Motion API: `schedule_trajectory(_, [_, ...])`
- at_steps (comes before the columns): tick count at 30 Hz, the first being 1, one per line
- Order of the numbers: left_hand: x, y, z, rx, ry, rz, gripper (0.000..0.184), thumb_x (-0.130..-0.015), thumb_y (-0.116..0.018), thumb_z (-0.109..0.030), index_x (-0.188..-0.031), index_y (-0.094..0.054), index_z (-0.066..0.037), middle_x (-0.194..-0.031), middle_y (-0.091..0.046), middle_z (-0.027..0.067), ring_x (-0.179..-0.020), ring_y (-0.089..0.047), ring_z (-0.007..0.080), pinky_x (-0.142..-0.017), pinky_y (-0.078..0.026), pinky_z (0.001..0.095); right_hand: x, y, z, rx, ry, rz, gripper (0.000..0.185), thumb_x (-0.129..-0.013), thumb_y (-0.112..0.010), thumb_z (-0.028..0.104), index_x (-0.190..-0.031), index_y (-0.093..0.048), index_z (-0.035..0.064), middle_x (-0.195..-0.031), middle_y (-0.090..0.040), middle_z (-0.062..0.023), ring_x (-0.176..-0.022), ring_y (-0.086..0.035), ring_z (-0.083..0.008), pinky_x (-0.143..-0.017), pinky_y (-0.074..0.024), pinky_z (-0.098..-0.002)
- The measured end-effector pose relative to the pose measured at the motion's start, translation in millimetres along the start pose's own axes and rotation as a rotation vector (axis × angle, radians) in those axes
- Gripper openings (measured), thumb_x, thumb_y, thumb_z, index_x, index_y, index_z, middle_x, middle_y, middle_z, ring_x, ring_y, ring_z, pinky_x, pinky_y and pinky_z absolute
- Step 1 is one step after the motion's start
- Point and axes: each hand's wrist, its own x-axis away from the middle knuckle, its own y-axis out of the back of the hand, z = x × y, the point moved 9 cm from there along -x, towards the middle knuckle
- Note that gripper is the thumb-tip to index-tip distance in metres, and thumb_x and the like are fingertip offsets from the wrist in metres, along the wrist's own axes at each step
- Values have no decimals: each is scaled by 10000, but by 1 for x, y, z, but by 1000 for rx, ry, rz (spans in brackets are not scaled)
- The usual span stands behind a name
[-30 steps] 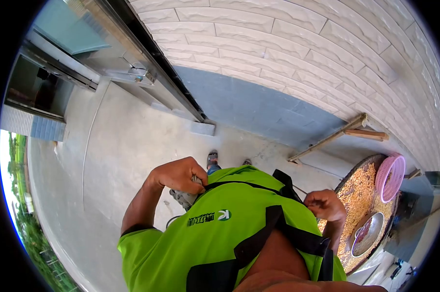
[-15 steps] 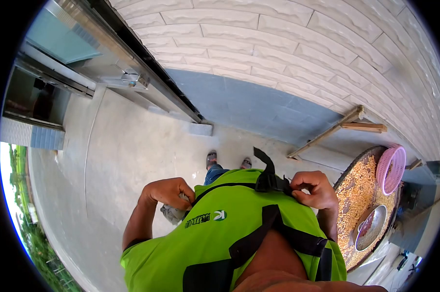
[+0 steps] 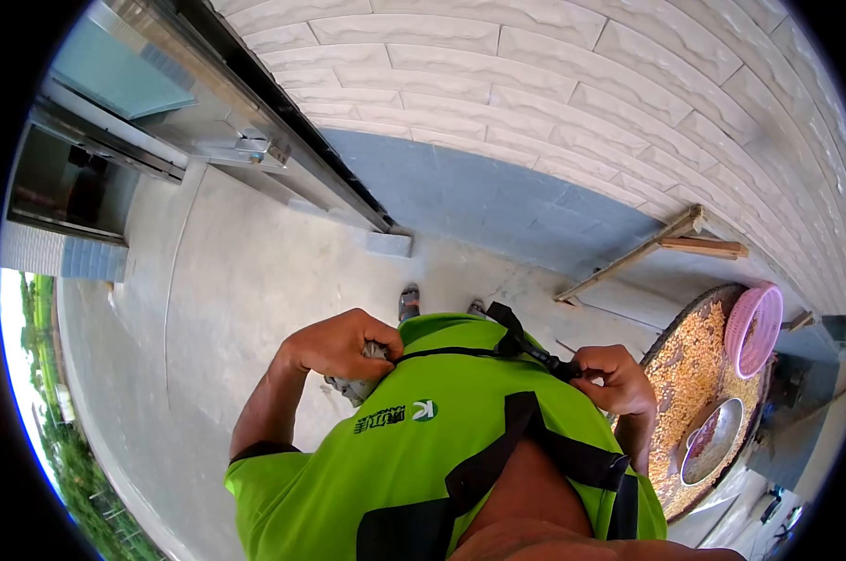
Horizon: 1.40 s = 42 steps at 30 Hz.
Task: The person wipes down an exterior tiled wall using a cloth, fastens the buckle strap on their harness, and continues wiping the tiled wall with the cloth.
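Observation:
Across the front of the bright green shirt (image 3: 348, 467) runs a thin black strap (image 3: 451, 352) with a black buckle (image 3: 559, 366) at its right part. My left hand (image 3: 344, 346), at the left of the view, is closed on the strap's left end and a bunched grey patterned cloth (image 3: 353, 386). At the right, my right hand (image 3: 617, 379) pinches the strap beside the buckle. A loose strap end stands up near the buckle.
A round tray of yellow kernels (image 3: 680, 374) lies at the right, with a pink basket (image 3: 753, 332) and a metal bowl (image 3: 713, 444) on it. A wooden frame (image 3: 629, 260) leans by the brick wall (image 3: 535, 75). A metal door (image 3: 283, 140) stands at upper left.
The buckle and loose strap end have come up into view at the front and then shifted slightly right. Both hands keep their hold, with small shifts.

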Motion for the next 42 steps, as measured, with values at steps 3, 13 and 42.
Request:
schedule_trajectory(3, [9, 0, 4, 54, -6, 69, 158, -823, -701, -76, -951, -731, 12, -851, -729, 62, -794, -640, 100, -732, -519, 277, -9, -4, 27, 8, 209, -110, 77, -858, -712, -66, -903, -668, -21, -772, -640, -90, -693, -584, -106, -593, -441, -278])
schedule_trajectory(13, [19, -2, -7, 223, -104, 149, 124, -790, -706, 9, -905, -751, 13, -792, -726, 54, -720, -627, 84, -647, -499, 269, -16, -1, 83, 98, 413, 23, 99, -838, -714, -85, -892, -676, -11, -789, -659, -106, -714, -649, -177, -626, -463, -314])
schedule_trajectory(42, [7, -18, -38, 243, -278, 110, 49, -817, -737, -5, -851, -708, 15, -751, -678, 48, -669, -573, 84, -590, -438, 276, 17, 16, 41, -311, 481, 168, 147, -841, -788, 15, -890, -692, -84, -799, -702, -164, -675, -671, -235, -611, -478, -327])
